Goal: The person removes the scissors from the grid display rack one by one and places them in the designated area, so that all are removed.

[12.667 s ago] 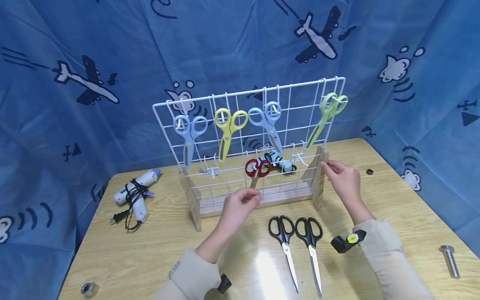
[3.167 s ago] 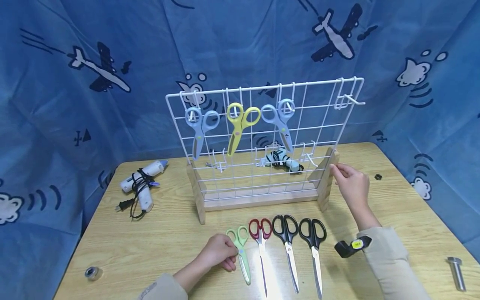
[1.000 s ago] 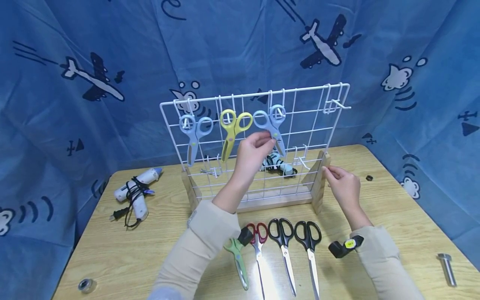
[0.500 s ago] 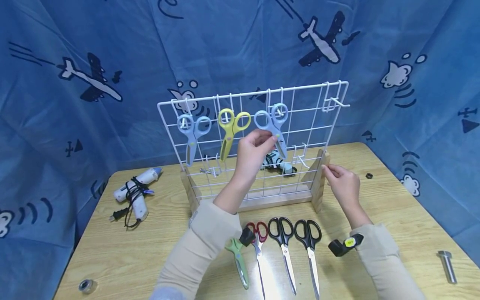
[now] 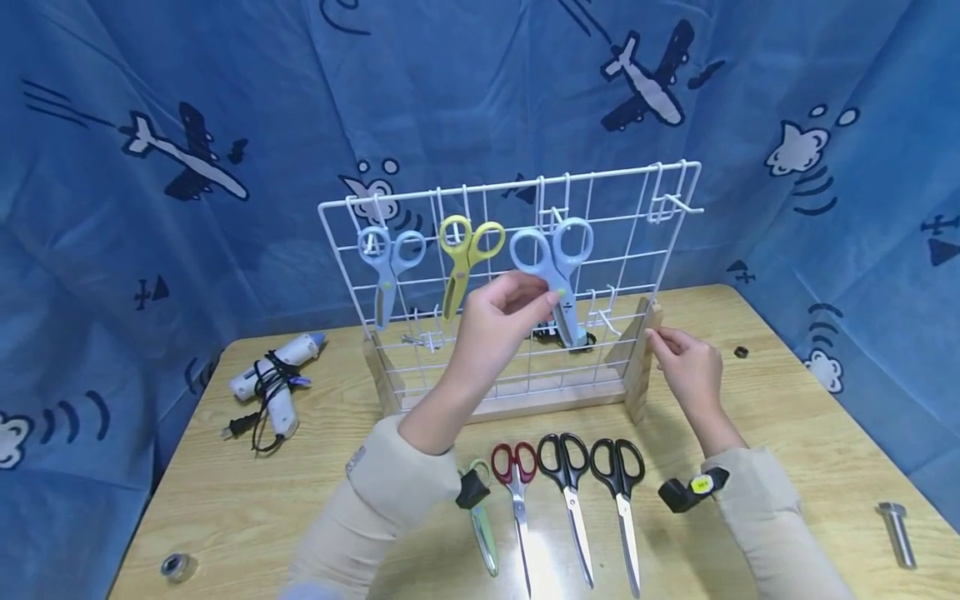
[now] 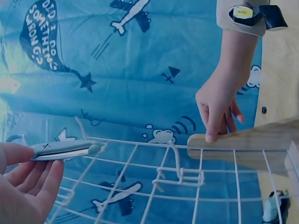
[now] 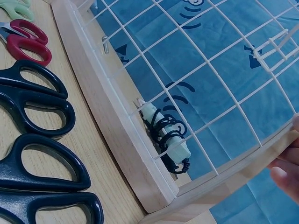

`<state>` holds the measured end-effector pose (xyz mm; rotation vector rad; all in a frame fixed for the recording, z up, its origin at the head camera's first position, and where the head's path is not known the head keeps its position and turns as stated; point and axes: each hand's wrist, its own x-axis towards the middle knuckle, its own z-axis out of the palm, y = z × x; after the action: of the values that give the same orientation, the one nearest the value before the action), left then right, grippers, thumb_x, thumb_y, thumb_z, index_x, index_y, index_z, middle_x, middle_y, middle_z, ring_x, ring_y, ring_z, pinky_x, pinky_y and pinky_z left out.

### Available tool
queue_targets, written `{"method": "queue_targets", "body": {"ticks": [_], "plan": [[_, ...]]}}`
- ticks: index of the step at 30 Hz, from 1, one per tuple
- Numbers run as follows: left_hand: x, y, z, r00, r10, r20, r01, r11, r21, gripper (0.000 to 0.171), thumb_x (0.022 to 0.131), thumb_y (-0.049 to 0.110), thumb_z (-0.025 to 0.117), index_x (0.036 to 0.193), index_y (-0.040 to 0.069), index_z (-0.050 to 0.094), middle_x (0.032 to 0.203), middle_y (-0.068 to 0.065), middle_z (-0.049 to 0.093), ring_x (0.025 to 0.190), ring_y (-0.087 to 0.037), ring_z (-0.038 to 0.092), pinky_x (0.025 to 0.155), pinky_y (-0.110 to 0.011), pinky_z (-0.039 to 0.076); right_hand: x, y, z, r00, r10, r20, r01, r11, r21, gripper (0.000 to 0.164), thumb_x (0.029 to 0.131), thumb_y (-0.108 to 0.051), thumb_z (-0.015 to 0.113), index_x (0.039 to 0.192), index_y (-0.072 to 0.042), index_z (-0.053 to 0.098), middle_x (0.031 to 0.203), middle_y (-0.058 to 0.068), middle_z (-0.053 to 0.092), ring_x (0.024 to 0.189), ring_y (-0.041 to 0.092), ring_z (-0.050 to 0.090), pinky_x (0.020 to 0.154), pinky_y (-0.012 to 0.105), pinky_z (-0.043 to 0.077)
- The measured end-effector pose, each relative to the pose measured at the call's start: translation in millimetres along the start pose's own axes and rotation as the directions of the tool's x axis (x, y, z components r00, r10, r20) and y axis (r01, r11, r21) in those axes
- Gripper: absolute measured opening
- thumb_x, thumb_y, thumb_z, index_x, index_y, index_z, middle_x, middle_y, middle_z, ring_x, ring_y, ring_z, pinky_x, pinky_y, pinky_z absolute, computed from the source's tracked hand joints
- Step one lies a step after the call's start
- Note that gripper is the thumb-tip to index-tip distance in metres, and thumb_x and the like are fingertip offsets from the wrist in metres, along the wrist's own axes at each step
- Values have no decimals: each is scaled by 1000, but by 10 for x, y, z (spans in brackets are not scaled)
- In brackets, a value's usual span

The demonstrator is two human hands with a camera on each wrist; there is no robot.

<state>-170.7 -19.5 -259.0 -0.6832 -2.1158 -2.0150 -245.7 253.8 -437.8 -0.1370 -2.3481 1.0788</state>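
Pinching the blue scissors (image 5: 564, 287), the left hand (image 5: 491, 321) is holding them in front of the wire rack (image 5: 551, 405), seemingly clear of their hook (image 5: 556, 216); the right hand (image 5: 692, 371) is gripping the wooden upright (image 5: 637, 375). A green pair (image 5: 484, 542), red pair (image 5: 518, 496) and two black pairs (image 5: 564, 473) are already lying down; another blue pair (image 5: 386, 268) and a yellow pair (image 5: 462, 265) are still hanging. Behind, the rack's wires are partly screening a glue gun (image 7: 177, 151).

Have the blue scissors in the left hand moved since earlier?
Yes: in the head view, those blue scissors came off the white hook, toward the viewer and slightly downward.
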Motion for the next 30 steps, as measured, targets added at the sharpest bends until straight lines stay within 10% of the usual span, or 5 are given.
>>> {"method": "queue_targets", "body": {"ticks": [3, 12, 25, 27, 30], "plan": [[-112, 44, -91, 1000, -7, 21, 7, 1000, -2, 19, 78, 16, 60, 91, 2, 59, 86, -8, 61, 74, -15, 59, 72, -29, 50, -8, -15, -16, 1000, -8, -5, 8, 1000, 6, 43, 78, -43, 55, 94, -4, 64, 85, 18, 63, 58, 21, 62, 47, 38, 49], [-448, 2, -440, 992, -124, 0, 124, 992, 37, 17, 77, 12, 62, 90, 2, 60, 85, -10, 62, 74, -18, 60, 71, -31, 50, 258, 1011, 493, 993, -55, -108, 43, 993, -107, 39, 74, -55, 51, 95, -25, 64, 85, 2, 66, 61, 11, 62, 47, 18, 48], [-821, -288, -849, 928, -368, -48, 371, 925, 76, 21, 77, 15, 62, 91, 0, 58, 85, -11, 61, 72, -20, 60, 70, -30, 51, 242, 1033, 495, 987, -76, -139, 58, 989, -133, 37, 73, -56, 51, 93, -29, 64, 84, -5, 66, 72, 9, 62, 61, 28, 50], [-892, -406, -882, 916, -397, -59, 401, 912, 81, 22, 77, 16, 62, 92, 0, 58, 86, -12, 61, 72, -22, 60, 70, -33, 50, 237, 1006, 480, 988, -77, -135, 58, 989, -136, 36, 73, -56, 51, 93, -29, 64, 85, -4, 66, 72, 9, 62, 61, 26, 50], [-1039, -1014, -1024, 938, -346, -21, 346, 937, 47, 23, 78, 18, 61, 94, 2, 58, 87, -11, 62, 73, -22, 61, 69, -33, 51, 146, 649, 280, 995, -57, -83, 53, 998, -45, 34, 76, -47, 55, 95, -20, 65, 86, 3, 65, 73, 13, 63, 61, 26, 50]]}}
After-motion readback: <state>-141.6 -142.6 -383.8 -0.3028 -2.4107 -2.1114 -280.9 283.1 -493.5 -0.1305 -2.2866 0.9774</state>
